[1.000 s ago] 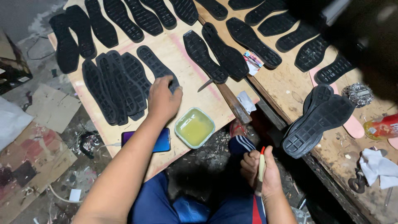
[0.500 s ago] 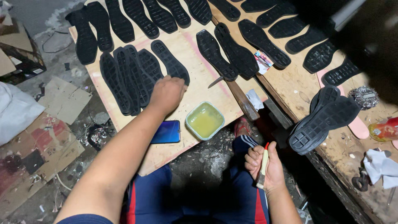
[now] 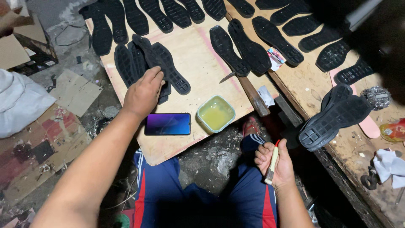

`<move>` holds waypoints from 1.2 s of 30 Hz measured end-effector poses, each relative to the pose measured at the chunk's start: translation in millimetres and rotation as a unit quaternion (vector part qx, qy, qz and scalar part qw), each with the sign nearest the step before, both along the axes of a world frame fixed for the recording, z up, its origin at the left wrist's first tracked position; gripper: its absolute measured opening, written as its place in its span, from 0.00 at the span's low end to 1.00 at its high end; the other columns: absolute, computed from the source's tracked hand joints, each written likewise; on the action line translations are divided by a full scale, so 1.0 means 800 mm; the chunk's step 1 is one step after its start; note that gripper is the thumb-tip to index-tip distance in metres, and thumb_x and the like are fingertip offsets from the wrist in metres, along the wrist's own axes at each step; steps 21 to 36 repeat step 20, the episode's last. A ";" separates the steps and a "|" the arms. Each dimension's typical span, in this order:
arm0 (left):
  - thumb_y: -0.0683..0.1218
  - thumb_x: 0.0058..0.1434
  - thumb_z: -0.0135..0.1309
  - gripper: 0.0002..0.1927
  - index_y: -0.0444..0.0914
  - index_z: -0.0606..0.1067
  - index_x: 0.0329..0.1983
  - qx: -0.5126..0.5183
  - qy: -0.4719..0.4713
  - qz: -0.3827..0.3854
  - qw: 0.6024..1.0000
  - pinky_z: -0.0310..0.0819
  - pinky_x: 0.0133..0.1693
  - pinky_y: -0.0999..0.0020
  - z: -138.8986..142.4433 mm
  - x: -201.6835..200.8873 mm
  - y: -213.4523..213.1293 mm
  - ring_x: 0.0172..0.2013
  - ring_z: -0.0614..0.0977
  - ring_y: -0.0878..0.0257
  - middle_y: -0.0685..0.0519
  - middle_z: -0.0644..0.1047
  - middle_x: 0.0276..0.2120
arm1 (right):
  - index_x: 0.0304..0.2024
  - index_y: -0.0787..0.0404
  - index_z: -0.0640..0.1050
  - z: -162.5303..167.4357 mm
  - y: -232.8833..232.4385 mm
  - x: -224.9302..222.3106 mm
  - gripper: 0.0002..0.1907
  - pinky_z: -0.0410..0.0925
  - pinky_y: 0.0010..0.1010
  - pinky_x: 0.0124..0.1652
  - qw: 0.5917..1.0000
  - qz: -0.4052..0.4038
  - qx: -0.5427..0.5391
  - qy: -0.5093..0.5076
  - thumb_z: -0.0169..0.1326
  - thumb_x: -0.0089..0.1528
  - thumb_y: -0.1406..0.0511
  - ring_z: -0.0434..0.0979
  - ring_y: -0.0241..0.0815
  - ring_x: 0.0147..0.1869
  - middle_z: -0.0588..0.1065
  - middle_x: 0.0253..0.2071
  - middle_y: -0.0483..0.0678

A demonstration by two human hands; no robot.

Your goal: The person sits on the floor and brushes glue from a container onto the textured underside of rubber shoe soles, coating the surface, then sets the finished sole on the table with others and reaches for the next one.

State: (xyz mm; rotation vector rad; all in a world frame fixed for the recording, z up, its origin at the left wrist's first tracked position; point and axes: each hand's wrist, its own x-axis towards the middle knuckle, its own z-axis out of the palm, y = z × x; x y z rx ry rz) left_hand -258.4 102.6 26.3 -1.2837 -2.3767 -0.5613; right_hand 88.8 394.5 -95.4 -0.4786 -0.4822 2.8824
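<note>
— Left grip (image 3: 143, 93) first: is it clamped on anything?

— It presses down, fingers curled, on a small stack of black shoe soles (image 3: 158, 67) on the wooden board (image 3: 198, 63). I can't tell whether it grasps them or just rests on top. The pile looks like four or five soles fanned out; their edges overlap too much for a sure count.

— And the right grip (image 3: 274, 162)?

— Clenched around one small brush (image 3: 272, 162) with a pale handle and a red tip, held over the lap, well apart from the board.

— What else lies on that board?

— One dark smartphone (image 3: 167, 124) just below the left hand, one light green tub of yellowish glue (image 3: 216, 113) beside it, one knife (image 3: 247, 86) near the right edge, and two soles (image 3: 240, 46) side by side above it. More soles run along the top edge, cut off by the frame.

— On the table (image 3: 312, 88) to the right?

— Several single soles, plus one stacked pair (image 3: 335, 116) hanging over its near edge.
</note>
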 end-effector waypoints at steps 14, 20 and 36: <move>0.41 0.65 0.57 0.13 0.32 0.78 0.51 0.115 -0.068 0.050 0.990 0.71 0.56 0.53 -0.012 0.131 -0.075 0.54 0.77 0.44 0.43 0.78 0.56 | 0.41 0.64 0.78 0.001 -0.012 0.009 0.31 0.67 0.36 0.42 0.992 -0.111 0.052 -0.016 0.45 0.71 0.42 0.69 0.42 0.37 0.71 0.31 0.46; 0.43 0.66 0.55 0.05 0.36 0.78 0.39 0.223 -0.259 0.093 0.935 0.72 0.61 0.58 -0.048 0.259 -0.108 0.53 0.82 0.54 0.46 0.82 0.48 | 0.58 0.64 0.73 0.015 0.005 0.061 0.20 0.66 0.34 0.47 0.959 -0.222 0.166 -0.065 0.51 0.74 0.55 0.68 0.38 0.42 0.72 0.40 0.45; 0.43 0.66 0.55 0.05 0.36 0.78 0.39 0.223 -0.259 0.093 0.935 0.72 0.61 0.58 -0.048 0.259 -0.108 0.53 0.82 0.54 0.46 0.82 0.48 | 0.58 0.64 0.73 0.015 0.005 0.061 0.20 0.66 0.34 0.47 0.959 -0.222 0.166 -0.065 0.51 0.74 0.55 0.68 0.38 0.42 0.72 0.40 0.45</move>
